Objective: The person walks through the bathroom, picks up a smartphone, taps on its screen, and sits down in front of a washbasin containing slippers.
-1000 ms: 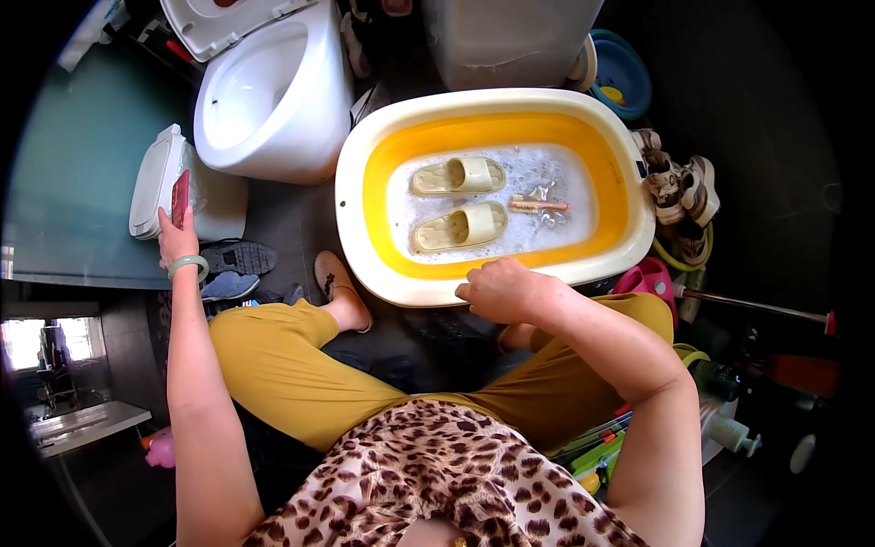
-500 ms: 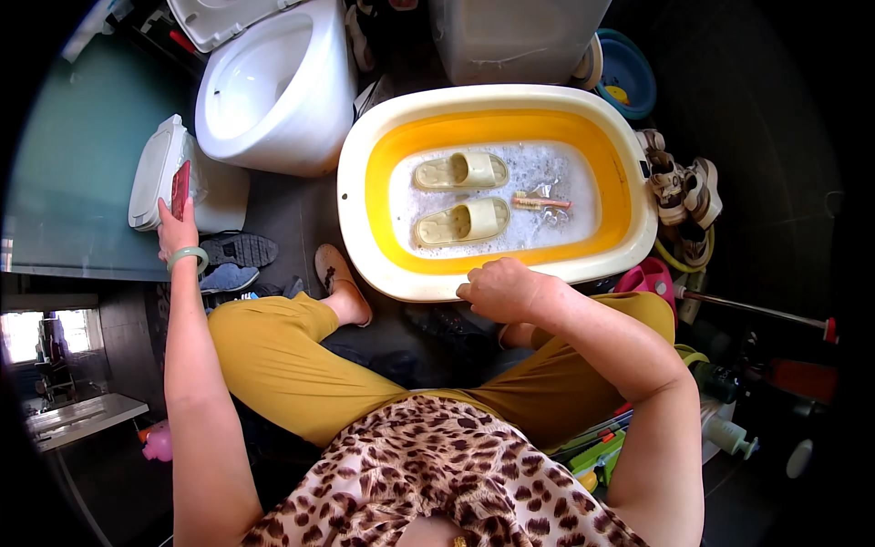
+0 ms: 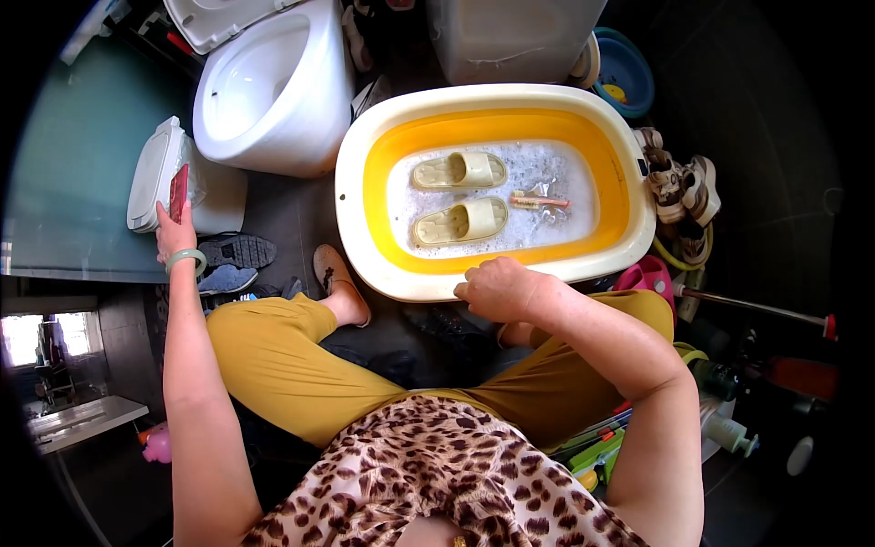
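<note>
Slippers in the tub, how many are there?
2: the near slipper, closer to the right hand, and the far slipper beyond it. Both show clearly.

A white toilet [image 3: 296,132] stands open, well apart from a blue basin [image 3: 629,68].

This looks like a bathroom in a home: a white toilet [image 3: 264,100] with its lid raised stands on a dark floor [image 3: 293,217]. Just left of the toilet is a lidded bin [image 3: 217,199]; to its right are a wash tub [image 3: 354,219] with slippers [image 3: 478,219] in suds [image 3: 547,242] and, farther off, everyday sneakers [image 3: 700,190].
</note>
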`<state>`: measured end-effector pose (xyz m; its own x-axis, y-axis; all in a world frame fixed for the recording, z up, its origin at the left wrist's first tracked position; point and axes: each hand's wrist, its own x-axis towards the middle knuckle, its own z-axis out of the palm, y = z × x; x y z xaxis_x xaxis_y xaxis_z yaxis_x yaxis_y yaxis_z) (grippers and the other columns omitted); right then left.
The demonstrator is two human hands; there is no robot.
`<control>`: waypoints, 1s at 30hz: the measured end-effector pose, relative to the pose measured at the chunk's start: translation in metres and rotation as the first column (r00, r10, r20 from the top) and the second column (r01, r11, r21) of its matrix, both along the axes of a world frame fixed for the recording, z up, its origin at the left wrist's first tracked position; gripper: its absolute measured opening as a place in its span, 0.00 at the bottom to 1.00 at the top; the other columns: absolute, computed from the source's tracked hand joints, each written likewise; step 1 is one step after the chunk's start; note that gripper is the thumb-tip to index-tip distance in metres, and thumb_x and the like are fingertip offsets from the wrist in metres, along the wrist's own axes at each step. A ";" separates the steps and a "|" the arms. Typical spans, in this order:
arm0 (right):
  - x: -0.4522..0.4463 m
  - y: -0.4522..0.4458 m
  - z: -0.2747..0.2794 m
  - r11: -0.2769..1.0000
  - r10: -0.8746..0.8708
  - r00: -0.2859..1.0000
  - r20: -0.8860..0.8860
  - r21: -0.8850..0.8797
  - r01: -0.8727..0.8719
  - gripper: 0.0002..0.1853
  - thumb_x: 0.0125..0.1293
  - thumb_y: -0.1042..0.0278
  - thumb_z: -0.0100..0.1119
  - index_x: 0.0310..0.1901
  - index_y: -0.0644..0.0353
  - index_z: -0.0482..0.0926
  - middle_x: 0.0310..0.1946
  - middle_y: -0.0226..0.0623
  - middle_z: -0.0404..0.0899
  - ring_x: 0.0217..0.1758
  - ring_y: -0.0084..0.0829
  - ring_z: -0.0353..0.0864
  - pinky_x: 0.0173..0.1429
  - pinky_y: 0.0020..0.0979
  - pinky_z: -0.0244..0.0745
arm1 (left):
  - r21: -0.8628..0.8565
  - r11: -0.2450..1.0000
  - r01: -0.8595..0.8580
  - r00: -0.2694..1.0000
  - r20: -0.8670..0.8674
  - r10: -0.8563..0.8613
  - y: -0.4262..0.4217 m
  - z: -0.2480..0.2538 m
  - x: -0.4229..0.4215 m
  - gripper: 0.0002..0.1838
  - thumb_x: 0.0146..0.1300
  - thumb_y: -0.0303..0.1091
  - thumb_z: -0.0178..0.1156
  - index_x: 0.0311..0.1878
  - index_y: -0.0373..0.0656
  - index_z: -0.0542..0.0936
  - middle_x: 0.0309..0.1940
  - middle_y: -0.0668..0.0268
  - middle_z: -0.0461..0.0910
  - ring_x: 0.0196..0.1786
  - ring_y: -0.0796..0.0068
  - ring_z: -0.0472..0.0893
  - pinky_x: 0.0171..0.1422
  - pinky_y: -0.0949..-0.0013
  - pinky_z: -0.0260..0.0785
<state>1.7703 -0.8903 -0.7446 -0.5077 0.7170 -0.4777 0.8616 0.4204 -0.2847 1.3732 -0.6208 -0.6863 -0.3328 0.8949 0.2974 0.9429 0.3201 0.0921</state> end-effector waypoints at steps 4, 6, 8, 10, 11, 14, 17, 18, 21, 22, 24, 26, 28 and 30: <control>0.000 -0.001 -0.001 1.000 0.002 1.000 -0.010 0.019 -0.002 0.11 0.55 0.65 0.48 0.37 0.58 0.76 0.31 0.41 0.76 0.35 0.38 0.77 0.39 0.36 0.71 | -0.009 1.000 -0.005 1.000 0.002 0.005 -0.001 0.002 0.002 0.38 0.52 0.64 0.45 0.64 0.59 0.53 0.52 0.52 0.67 0.55 0.51 0.66 0.56 0.43 0.52; 0.000 -0.001 0.000 1.000 -0.001 1.000 -0.010 0.018 0.002 0.11 0.55 0.64 0.48 0.37 0.58 0.76 0.30 0.40 0.76 0.35 0.38 0.77 0.39 0.36 0.71 | -0.011 1.000 -0.005 1.000 0.000 0.005 -0.002 0.002 0.002 0.38 0.52 0.64 0.45 0.64 0.59 0.53 0.52 0.52 0.67 0.55 0.52 0.67 0.55 0.43 0.52; 0.000 -0.001 0.000 1.000 -0.004 1.000 -0.012 0.016 0.004 0.11 0.55 0.64 0.49 0.36 0.58 0.76 0.30 0.40 0.76 0.35 0.38 0.77 0.39 0.36 0.71 | -0.011 1.000 -0.003 1.000 -0.004 0.003 -0.002 0.002 0.002 0.38 0.52 0.64 0.45 0.64 0.59 0.53 0.52 0.52 0.67 0.55 0.52 0.67 0.55 0.43 0.52; 0.000 -0.001 0.000 1.000 0.001 1.000 -0.009 0.027 -0.001 0.11 0.55 0.64 0.49 0.36 0.58 0.76 0.30 0.40 0.76 0.35 0.38 0.77 0.39 0.36 0.71 | -0.012 1.000 -0.002 1.000 -0.003 0.002 -0.001 0.002 0.002 0.38 0.52 0.64 0.45 0.64 0.59 0.53 0.51 0.51 0.68 0.55 0.51 0.67 0.55 0.43 0.53; 0.000 -0.001 -0.001 1.000 0.002 1.000 -0.009 0.027 -0.001 0.11 0.55 0.64 0.49 0.36 0.58 0.76 0.30 0.40 0.76 0.35 0.38 0.77 0.39 0.36 0.71 | -0.013 1.000 -0.002 1.000 -0.003 0.002 -0.001 0.002 0.001 0.38 0.52 0.64 0.45 0.64 0.59 0.53 0.51 0.51 0.68 0.55 0.51 0.67 0.55 0.43 0.53; 0.000 -0.001 -0.001 1.000 0.004 1.000 -0.010 0.028 -0.003 0.11 0.55 0.64 0.49 0.36 0.58 0.76 0.30 0.40 0.76 0.35 0.38 0.77 0.39 0.36 0.71 | -0.007 1.000 0.005 1.000 -0.008 -0.005 0.002 -0.001 -0.003 0.38 0.52 0.64 0.45 0.64 0.59 0.53 0.51 0.51 0.68 0.54 0.51 0.67 0.54 0.43 0.54; 0.000 -0.001 -0.001 1.000 0.000 1.000 -0.017 0.025 0.001 0.11 0.55 0.64 0.48 0.36 0.58 0.76 0.30 0.41 0.76 0.35 0.39 0.77 0.39 0.36 0.71 | 0.001 1.000 0.022 1.000 -0.001 -0.022 0.003 -0.001 -0.004 0.38 0.51 0.64 0.45 0.63 0.59 0.53 0.51 0.51 0.68 0.54 0.50 0.68 0.54 0.43 0.54; 0.000 -0.001 0.000 1.000 0.002 1.000 -0.005 0.020 -0.002 0.11 0.55 0.64 0.48 0.36 0.58 0.76 0.30 0.41 0.76 0.35 0.39 0.77 0.39 0.36 0.71 | 0.003 1.000 0.021 1.000 -0.004 -0.021 0.002 -0.001 -0.004 0.38 0.52 0.64 0.45 0.63 0.59 0.53 0.51 0.51 0.69 0.54 0.50 0.68 0.54 0.43 0.54; 0.000 -0.001 -0.002 1.000 0.003 1.000 0.003 0.021 -0.003 0.11 0.55 0.65 0.47 0.36 0.58 0.77 0.30 0.41 0.76 0.35 0.39 0.77 0.39 0.36 0.71 | 0.011 1.000 0.017 1.000 -0.010 -0.017 0.003 -0.002 -0.004 0.38 0.52 0.64 0.45 0.63 0.59 0.53 0.50 0.51 0.69 0.54 0.50 0.68 0.53 0.43 0.55; 0.000 -0.001 -0.002 1.000 0.000 1.000 -0.001 0.025 0.000 0.11 0.54 0.65 0.47 0.36 0.58 0.77 0.30 0.41 0.76 0.36 0.39 0.77 0.39 0.36 0.71 | 0.014 1.000 0.015 1.000 -0.011 -0.015 0.003 -0.002 -0.004 0.38 0.52 0.64 0.45 0.63 0.59 0.53 0.50 0.51 0.69 0.54 0.50 0.68 0.53 0.43 0.55; -0.001 -0.001 0.000 1.000 -0.007 1.000 -0.010 0.017 0.007 0.11 0.54 0.65 0.48 0.36 0.58 0.77 0.30 0.41 0.76 0.36 0.39 0.77 0.40 0.36 0.71 | 0.017 1.000 0.017 1.000 -0.012 -0.017 0.003 -0.002 -0.004 0.38 0.51 0.64 0.45 0.63 0.59 0.53 0.50 0.51 0.69 0.54 0.50 0.68 0.53 0.43 0.55; -0.001 -0.001 0.001 1.000 -0.014 1.000 -0.019 0.008 0.014 0.11 0.54 0.65 0.48 0.36 0.58 0.77 0.30 0.41 0.76 0.36 0.39 0.77 0.40 0.36 0.71 | 0.017 1.000 0.019 1.000 -0.013 -0.019 0.002 -0.002 -0.002 0.38 0.51 0.64 0.46 0.63 0.59 0.53 0.50 0.50 0.69 0.54 0.50 0.68 0.54 0.43 0.55; -0.001 0.000 0.001 1.000 -0.008 1.000 -0.017 0.006 0.008 0.11 0.54 0.65 0.48 0.36 0.58 0.77 0.30 0.41 0.76 0.36 0.39 0.77 0.40 0.36 0.71 | 0.012 1.000 0.020 1.000 -0.004 -0.020 0.001 0.000 -0.001 0.38 0.51 0.64 0.46 0.63 0.59 0.53 0.51 0.50 0.68 0.54 0.50 0.68 0.54 0.43 0.54; -0.001 0.001 0.005 1.000 0.006 1.000 0.002 -0.016 -0.006 0.12 0.55 0.66 0.47 0.38 0.58 0.76 0.33 0.41 0.77 0.37 0.39 0.77 0.40 0.36 0.72 | 0.012 1.000 0.018 1.000 -0.004 -0.018 0.001 -0.001 -0.002 0.38 0.51 0.65 0.46 0.63 0.59 0.53 0.51 0.50 0.68 0.54 0.50 0.68 0.54 0.43 0.54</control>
<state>1.7690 -0.8893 -0.7399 -0.5110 0.7061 -0.4901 0.8596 0.4209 -0.2897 1.3716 -0.6198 -0.6873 -0.3153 0.8972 0.3091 0.9489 0.3018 0.0919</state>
